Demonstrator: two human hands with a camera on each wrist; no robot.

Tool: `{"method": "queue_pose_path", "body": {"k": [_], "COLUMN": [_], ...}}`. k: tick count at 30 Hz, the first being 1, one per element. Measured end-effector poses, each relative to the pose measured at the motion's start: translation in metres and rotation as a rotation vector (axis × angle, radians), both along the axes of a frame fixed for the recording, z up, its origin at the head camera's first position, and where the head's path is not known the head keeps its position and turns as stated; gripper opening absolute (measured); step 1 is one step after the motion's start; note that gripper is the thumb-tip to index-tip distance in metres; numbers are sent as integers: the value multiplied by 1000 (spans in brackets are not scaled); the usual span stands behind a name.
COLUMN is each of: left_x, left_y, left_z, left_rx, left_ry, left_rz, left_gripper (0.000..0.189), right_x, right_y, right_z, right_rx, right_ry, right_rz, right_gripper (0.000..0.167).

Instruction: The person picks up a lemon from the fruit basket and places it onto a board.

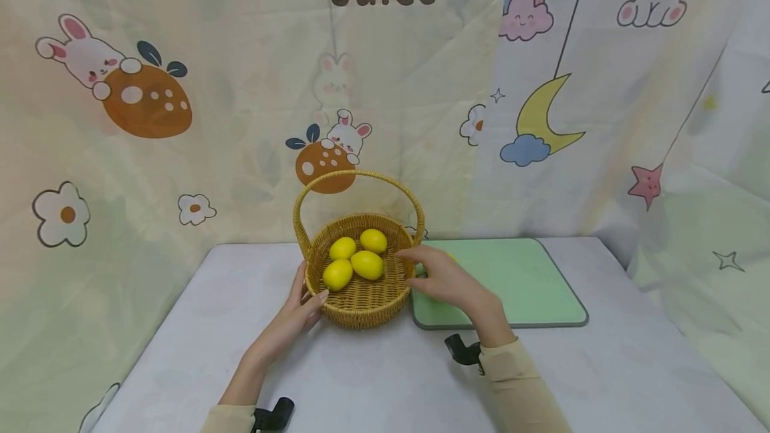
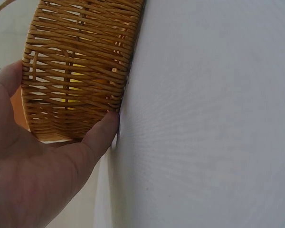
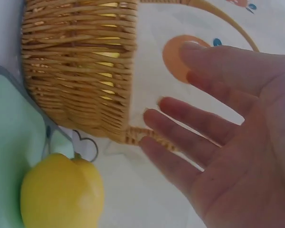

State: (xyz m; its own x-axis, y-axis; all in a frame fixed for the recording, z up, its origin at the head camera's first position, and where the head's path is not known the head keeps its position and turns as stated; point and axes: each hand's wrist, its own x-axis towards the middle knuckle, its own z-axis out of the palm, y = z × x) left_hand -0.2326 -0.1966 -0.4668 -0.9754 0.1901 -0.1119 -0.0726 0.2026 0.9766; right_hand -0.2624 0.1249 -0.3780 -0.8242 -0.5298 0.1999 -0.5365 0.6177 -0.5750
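Observation:
A wicker basket [image 1: 361, 317] with a tall arched handle stands on the table, several yellow lemons [image 1: 367, 264] lying inside it. My left hand [image 1: 301, 309] grips the basket's left side. In the left wrist view, one digit is at the rim and another low on the woven wall [image 2: 80, 52]. My right hand [image 1: 448, 276] hovers at the basket's right rim, fingers spread and holding nothing. Below that hand in the right wrist view, a yellow bell pepper [image 3: 61, 190] with a green stem sits on the green cutting board [image 1: 511, 286]; the hand mostly hides it from the head view.
The cutting board lies right of the basket, close against it. A white-covered table [image 1: 385, 379] extends in front and to both sides. Behind hangs a curtain [image 1: 240, 119] printed with rabbits, flowers and a moon.

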Motion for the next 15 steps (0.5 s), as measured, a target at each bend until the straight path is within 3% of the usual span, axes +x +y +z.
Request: {"method": "queue_pose_path", "body": {"k": [9, 15], "left_x": [-1, -1], "left_y": [0, 0], "left_z": [-2, -2], "left_rx": [1, -8], "left_ry": [0, 7], "left_rz": [7, 13], "left_gripper": [88, 88], "right_x": [-11, -16], "right_y": [-16, -29], "right_z": [-12, -18], "right_rx": [-11, 3], "right_ry": [-71, -51], "right_rz": [6, 13], "right_gripper": [55, 57]}}
